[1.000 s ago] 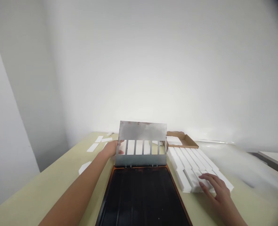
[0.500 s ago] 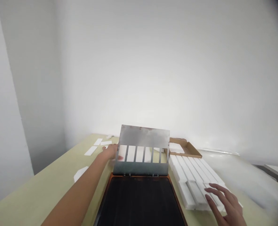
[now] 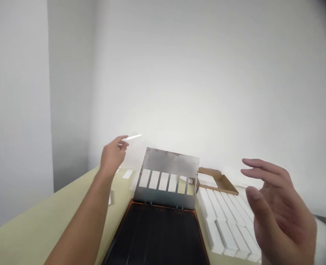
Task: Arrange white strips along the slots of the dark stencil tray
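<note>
My left hand (image 3: 112, 154) is raised above the table's far left, pinching a thin white strip (image 3: 134, 137) that points to the right. My right hand (image 3: 279, 209) is lifted in the air at the right, fingers spread, holding nothing. Below it lie rows of white rectangular blocks (image 3: 226, 221). In front of me a black tray with an orange rim (image 3: 157, 235) lies flat. A hinged metal plate with several slots (image 3: 167, 176) stands up at the tray's far edge.
A shallow cardboard box (image 3: 220, 181) sits behind the blocks. A few white strips (image 3: 127, 173) lie on the yellow-green table (image 3: 41, 228) at the left. White walls close off the far side and left.
My left hand has come up from behind the metal plate with a white strip in it. My right hand has lifted off the white blocks. The view has turned left.
</note>
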`<state>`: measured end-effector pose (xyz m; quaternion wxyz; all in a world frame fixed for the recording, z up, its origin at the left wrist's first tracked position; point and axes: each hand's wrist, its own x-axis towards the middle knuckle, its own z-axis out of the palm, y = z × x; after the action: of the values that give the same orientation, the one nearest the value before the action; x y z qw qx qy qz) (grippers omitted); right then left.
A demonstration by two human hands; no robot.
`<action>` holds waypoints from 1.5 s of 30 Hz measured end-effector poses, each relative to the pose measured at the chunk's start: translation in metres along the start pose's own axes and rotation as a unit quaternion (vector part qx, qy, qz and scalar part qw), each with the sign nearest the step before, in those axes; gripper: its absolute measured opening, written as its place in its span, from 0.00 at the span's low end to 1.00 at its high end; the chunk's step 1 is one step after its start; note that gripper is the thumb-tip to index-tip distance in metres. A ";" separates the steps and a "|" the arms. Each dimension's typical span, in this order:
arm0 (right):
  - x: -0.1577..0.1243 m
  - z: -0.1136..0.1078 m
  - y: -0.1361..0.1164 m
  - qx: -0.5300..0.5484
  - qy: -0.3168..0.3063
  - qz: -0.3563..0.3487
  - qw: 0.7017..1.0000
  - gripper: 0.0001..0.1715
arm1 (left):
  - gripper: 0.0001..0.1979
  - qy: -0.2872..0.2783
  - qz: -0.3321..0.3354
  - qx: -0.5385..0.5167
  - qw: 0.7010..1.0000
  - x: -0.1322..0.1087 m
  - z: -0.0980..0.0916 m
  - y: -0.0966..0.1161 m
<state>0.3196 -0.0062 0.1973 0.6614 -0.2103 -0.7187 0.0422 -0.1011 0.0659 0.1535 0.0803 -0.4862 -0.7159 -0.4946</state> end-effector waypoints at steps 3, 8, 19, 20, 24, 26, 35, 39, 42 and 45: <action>-0.002 -0.004 -0.003 0.029 -0.044 -0.013 0.999 0.10 | 0.21 0.049 0.072 -0.025 0.996 -0.017 -0.058 0.041; -0.003 -0.011 0.006 0.021 -0.230 -0.030 0.973 0.17 | 0.20 0.049 0.204 -0.011 0.978 -0.064 -0.123 0.091; -0.017 0.027 -0.007 0.005 -0.297 -0.010 0.955 0.37 | 0.23 -0.214 0.436 -0.063 0.872 -0.114 -0.118 0.145; -0.017 0.027 -0.008 0.004 -0.297 -0.008 0.955 0.36 | 0.22 -0.214 0.441 -0.066 0.869 -0.114 -0.117 0.147; -0.016 0.023 -0.008 0.014 -0.279 -0.006 0.960 0.29 | 0.20 -0.203 0.450 -0.068 0.867 -0.111 -0.115 0.149; -0.016 0.022 -0.008 0.019 -0.272 -0.005 0.962 0.26 | 0.18 -0.199 0.451 -0.070 0.867 -0.110 -0.115 0.148; -0.016 0.023 -0.004 0.081 -0.216 -0.032 0.973 0.17 | 0.15 -0.170 0.448 -0.052 0.876 -0.112 -0.114 0.144; -0.018 0.026 -0.007 0.126 -0.209 0.030 0.969 0.30 | 0.13 -0.174 0.446 -0.062 0.876 -0.113 -0.115 0.146; -0.016 0.026 -0.009 0.092 -0.215 0.033 0.972 0.26 | 0.10 -0.172 0.447 -0.068 0.875 -0.113 -0.116 0.147; -0.012 0.025 -0.009 0.069 -0.220 0.008 0.973 0.13 | 0.05 -0.173 0.444 -0.059 0.877 -0.114 -0.115 0.146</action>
<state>0.2939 -0.0132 0.1865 0.4997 -0.1557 -0.8401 0.1422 0.0290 -0.0895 0.2350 0.1378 -0.8344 -0.3972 -0.3563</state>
